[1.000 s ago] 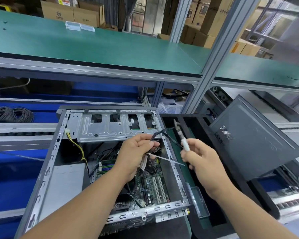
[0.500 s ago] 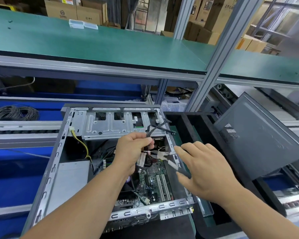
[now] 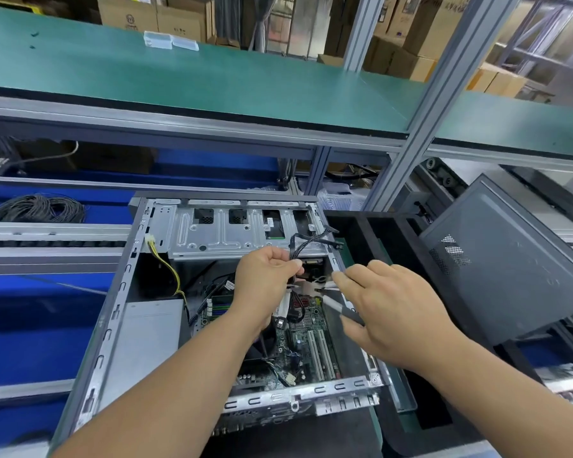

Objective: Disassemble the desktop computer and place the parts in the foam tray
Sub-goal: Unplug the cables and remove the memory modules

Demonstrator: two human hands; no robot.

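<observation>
We see the open desktop computer (image 3: pixel 139 325) lying flat under both hands, motherboard (image 3: pixel 306 345) exposed below them. The black foam tray (image 3: pixel 374 233) sits just right of the hands.

- We can't read any text here.
- Cardboard box (image 3: pixel 126 14), top left: round printed logo, too blurry for us to make out.
- Sticker on drive cage (image 3: pixel 269 222): too small to read.

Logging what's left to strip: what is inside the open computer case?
Inside the computer case: a green motherboard, a grey power supply, a metal drive cage, and cables gripped by the left hand. The arms hide part of the board.
</observation>
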